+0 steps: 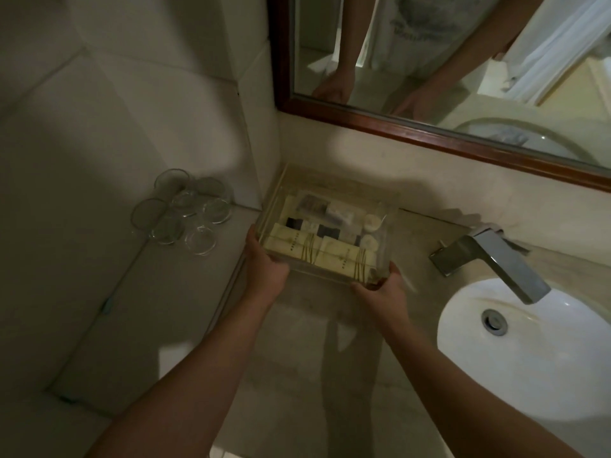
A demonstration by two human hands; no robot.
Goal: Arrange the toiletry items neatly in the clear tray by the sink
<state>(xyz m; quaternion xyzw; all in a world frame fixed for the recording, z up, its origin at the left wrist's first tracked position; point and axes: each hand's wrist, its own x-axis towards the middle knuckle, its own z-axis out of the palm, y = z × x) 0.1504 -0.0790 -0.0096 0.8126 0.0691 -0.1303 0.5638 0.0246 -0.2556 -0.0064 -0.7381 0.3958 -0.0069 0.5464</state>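
Observation:
A clear tray (pixel 278 190) sits on the beige counter in the corner below the mirror. Inside lie cream-coloured tubes (pixel 317 251) along the near side, small dark and white packets (pixel 325 230) in the middle, and round white lidded pots (pixel 371 222) at the right. My left hand (pixel 266 266) grips the tray's near-left corner. My right hand (pixel 380 287) grips its near-right corner. Both arms reach in from the bottom of the view.
Several upturned drinking glasses (pixel 185 209) stand on the ledge to the left of the tray. A chrome tap (pixel 492 262) and white basin (pixel 529 352) lie to the right. A wood-framed mirror (pixel 429 133) hangs behind. Tiled wall closes the left side.

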